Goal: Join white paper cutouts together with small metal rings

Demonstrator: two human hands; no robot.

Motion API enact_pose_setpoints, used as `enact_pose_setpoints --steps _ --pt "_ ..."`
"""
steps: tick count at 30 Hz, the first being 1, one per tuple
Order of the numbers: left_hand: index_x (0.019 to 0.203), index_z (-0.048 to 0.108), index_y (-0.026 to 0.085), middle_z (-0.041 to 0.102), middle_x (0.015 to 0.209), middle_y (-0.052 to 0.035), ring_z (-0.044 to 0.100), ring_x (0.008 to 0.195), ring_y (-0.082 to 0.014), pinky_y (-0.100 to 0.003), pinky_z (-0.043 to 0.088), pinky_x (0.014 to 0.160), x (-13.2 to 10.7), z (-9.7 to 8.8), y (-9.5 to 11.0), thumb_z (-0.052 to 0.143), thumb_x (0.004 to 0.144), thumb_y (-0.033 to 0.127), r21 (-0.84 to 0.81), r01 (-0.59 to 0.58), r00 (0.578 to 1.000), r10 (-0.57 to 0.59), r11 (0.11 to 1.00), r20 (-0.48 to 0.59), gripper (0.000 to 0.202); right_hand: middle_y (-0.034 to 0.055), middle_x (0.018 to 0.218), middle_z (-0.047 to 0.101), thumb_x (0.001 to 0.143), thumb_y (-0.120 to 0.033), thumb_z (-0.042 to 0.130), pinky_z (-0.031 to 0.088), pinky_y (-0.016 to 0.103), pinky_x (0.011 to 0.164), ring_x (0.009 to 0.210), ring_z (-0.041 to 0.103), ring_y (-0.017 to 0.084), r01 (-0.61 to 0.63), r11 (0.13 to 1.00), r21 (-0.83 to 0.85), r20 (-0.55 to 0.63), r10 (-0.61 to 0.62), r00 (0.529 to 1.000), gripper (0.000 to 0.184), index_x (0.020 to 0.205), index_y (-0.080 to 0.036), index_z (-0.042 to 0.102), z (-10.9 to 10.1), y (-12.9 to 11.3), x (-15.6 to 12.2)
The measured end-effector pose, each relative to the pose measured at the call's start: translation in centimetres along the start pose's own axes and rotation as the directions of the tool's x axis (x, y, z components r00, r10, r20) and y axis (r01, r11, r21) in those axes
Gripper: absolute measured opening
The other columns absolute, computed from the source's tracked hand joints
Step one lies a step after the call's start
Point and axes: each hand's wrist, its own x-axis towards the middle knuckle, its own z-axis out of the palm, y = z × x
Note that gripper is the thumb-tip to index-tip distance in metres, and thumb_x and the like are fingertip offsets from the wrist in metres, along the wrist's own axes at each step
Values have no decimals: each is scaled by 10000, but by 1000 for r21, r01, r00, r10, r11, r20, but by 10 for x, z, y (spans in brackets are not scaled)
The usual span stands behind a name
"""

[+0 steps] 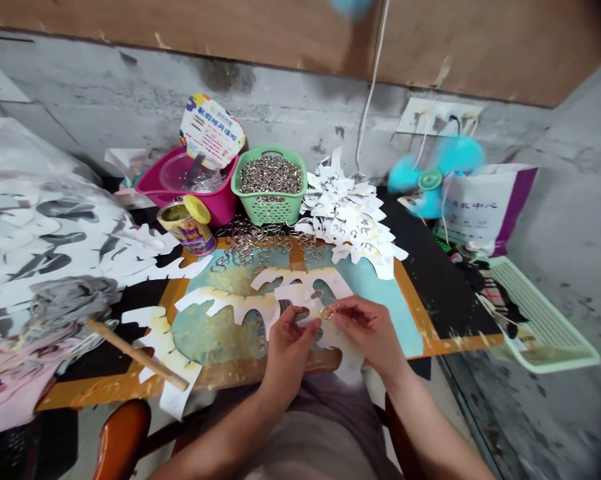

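Left hand [289, 350] holds paper cutout [303, 292], right hand [368, 333] metal ring [325, 312]

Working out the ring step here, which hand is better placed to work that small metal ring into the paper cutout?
Probably the right hand: its fingertips hold the small metal ring right at the white paper cutout, while the left hand is busy pinching the paper.
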Motion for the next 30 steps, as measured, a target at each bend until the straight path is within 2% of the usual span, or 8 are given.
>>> enact_pose_setpoints --steps 4,7,13,19,22,24,27,30 --pt "913 591 163 614 657 47 545 561 -81 -177 431 543 -4 0 3 823 694 330 19 -15 1000 15 1000 -10 360 41 926 748 877 -290 676 508 291 732 801 647 183 25 983 -180 -50 -34 998 99 931 -230 734 -1 0 -1" --pt "900 588 162 648 726 26 563 595 -82 -178 461 558 -6 1 4 818 697 317 6 -20 1000 20 1000 4 344 31 903 740 889 -279 649 502 283 723 771 628 174 55 964 -259 -7 -59 998 100 937 -231 722 -2 -5 -4" --pt "899 565 159 617 710 31 550 584 -83 -192 501 521 -9 2 4 808 723 354 54 0 1000 -2 999 30 358 11 855 738 904 -272 624 505 273 698 733 653 168 88 923 -374 44 -77 996 89 918 -240 706 -3 -11 -6" --pt "841 502 174 640 834 12 613 717 -99 -219 570 633 -14 3 2 787 769 345 72 -55 997 50 996 67 340 10 874 756 905 -240 617 539 285 721 788 712 189 66 926 -373 45 -53 998 82 903 -248 699 -4 -5 -9" --pt "963 508 198 677 966 -16 659 771 -130 -299 614 688 -23 8 2 781 779 397 25 39 992 -42 999 116 385 19 831 735 894 -232 618 542 289 684 752 697 193 70 930 -361 53 -54 997 71 861 -239 680 -10 -10 -13" --pt "1076 509 230 677 1081 -42 685 850 -163 -369 624 770 -30 13 1 781 775 441 -27 65 988 -61 998 140 458 15 807 714 889 -219 613 530 279 660 727 678 182 96 919 -383 58 -79 995 69 849 -239 666 -17 -19 -17" --pt "1172 516 265 639 1242 -89 666 1065 -229 -414 569 946 -43 20 -4 791 752 484 -102 -29 976 50 994 210 548 6 779 681 865 -166 598 500 263 639 701 642 166 165 867 -470 88 -140 986 93 826 -240 641 -30 -37 -19" --pt "1165 534 273 635 1267 -101 620 1185 -270 -426 522 1017 -52 20 -10 738 805 496 -114 -84 933 118 990 340 470 0 744 638 828 -119 578 472 252 625 668 593 155 252 799 -546 198 -169 966 131 778 -236 609 -40 -47 -15"
